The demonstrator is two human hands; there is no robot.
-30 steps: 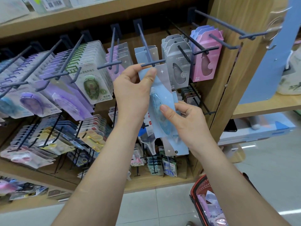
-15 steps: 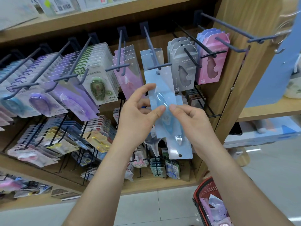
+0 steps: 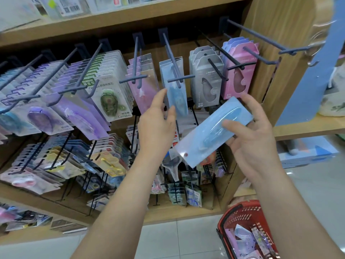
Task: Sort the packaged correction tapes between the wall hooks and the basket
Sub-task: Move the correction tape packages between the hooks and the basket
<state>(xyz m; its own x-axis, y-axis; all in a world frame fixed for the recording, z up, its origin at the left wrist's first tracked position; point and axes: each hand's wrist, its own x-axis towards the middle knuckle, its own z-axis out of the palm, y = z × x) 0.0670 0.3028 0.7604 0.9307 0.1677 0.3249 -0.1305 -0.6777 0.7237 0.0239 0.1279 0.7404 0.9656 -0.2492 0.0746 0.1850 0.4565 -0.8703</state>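
My right hand [image 3: 252,135] grips a light blue packaged correction tape [image 3: 205,133], tilted with its hang hole pointing down left, in front of the display. My left hand [image 3: 158,126] is open with fingers spread, its fingertips touching the lower part of another light blue pack [image 3: 176,90] that hangs on a dark blue wall hook [image 3: 173,58]. A red basket [image 3: 237,210] stands on the floor at the lower right and holds several packs [image 3: 248,242].
Pink packs [image 3: 143,86], grey packs [image 3: 206,79] and pink boxed packs [image 3: 240,71] hang on neighbouring hooks. Purple and green packs [image 3: 104,94] fill the hooks to the left. A bare long hook [image 3: 261,35] sticks out at the upper right. Smaller racks stand on the wooden shelf below.
One blue pack now hangs on the hook. My left hand has let go and opened. My right hand has drawn the second blue pack down and to the right, tilting it.
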